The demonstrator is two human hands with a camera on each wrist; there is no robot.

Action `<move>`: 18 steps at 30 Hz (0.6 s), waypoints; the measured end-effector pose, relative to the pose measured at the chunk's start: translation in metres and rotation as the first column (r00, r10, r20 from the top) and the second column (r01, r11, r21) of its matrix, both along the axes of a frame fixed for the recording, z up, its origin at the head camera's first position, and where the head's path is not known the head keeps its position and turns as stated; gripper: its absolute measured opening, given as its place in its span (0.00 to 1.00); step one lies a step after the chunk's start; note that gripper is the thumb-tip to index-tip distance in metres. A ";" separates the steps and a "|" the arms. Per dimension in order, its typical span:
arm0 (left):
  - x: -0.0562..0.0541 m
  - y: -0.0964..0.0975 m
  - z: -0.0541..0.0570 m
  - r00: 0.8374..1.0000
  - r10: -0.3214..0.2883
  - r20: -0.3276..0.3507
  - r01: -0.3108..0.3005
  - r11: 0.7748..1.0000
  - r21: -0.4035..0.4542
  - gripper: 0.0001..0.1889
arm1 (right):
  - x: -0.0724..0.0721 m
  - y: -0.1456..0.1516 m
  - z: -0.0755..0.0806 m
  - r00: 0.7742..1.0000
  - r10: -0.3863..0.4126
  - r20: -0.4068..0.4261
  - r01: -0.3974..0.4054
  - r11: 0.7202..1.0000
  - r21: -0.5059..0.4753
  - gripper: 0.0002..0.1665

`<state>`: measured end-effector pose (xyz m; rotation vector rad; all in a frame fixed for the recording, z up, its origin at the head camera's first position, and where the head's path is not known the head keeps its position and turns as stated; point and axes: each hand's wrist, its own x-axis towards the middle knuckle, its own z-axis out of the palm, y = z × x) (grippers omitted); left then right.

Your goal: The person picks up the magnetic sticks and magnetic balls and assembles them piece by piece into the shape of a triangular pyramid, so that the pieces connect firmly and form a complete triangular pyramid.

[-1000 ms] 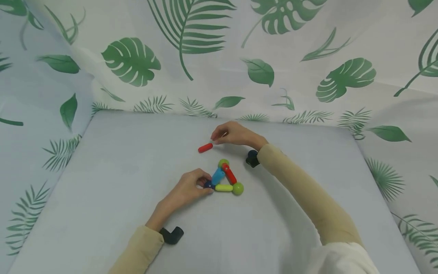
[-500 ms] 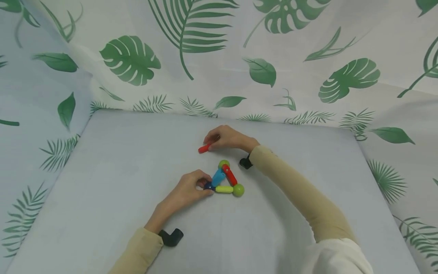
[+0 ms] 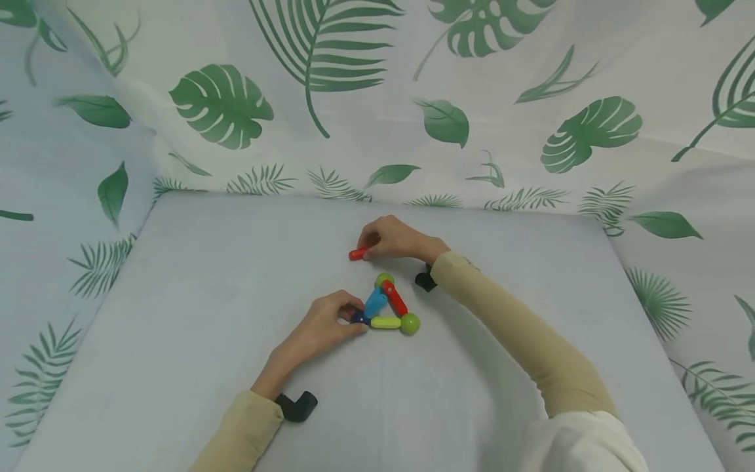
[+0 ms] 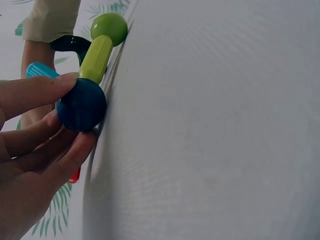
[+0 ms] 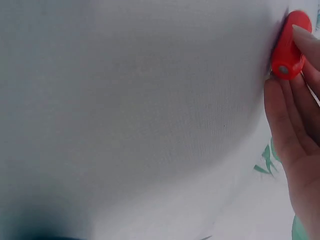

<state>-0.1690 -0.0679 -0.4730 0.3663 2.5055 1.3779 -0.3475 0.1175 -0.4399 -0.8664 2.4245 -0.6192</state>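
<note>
My left hand [image 3: 323, 320] pinches a dark blue ball [image 4: 82, 106] between thumb and fingers. That ball is one corner of a triangle of toy building rods and balls on the table. A yellow-green rod [image 3: 386, 322] runs from it to a green ball [image 3: 409, 323]. A light blue rod [image 3: 375, 303] and a red rod [image 3: 397, 302] slant up toward a second green ball [image 3: 384, 279]. Beyond the triangle, my right hand [image 3: 396, 237] holds a loose red rod [image 5: 286, 52] between thumb and fingers, close over the table; a grey metal spot shows in its end.
The white table [image 3: 236, 249] runs back to a leaf-printed cloth wall [image 3: 354, 131], with more of the cloth at the left and right. Black wrist mounts [image 3: 297, 406] stick out beside both wrists.
My right hand came down and left onto the loose red rod and took hold of it; the rod has since shifted slightly right. My left hand and the triangle stay in place.
</note>
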 end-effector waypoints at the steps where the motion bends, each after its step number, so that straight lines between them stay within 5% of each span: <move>1: 0.000 0.000 0.000 1.000 0.001 0.003 -0.001 1.000 -0.001 0.17 | 0.001 0.002 0.000 1.000 -0.004 -0.005 0.004 1.000 0.007 0.14; 7: 0.002 -0.002 0.001 1.000 0.020 0.007 -0.020 1.000 -0.010 0.17 | 0.011 0.014 0.006 0.998 -0.020 -0.059 0.019 1.000 -0.021 0.18; 18: 0.002 0.002 0.001 1.000 0.016 0.011 -0.016 1.000 0.001 0.17 | 0.038 0.052 0.017 0.979 -0.180 -0.090 0.171 0.980 -0.103 0.16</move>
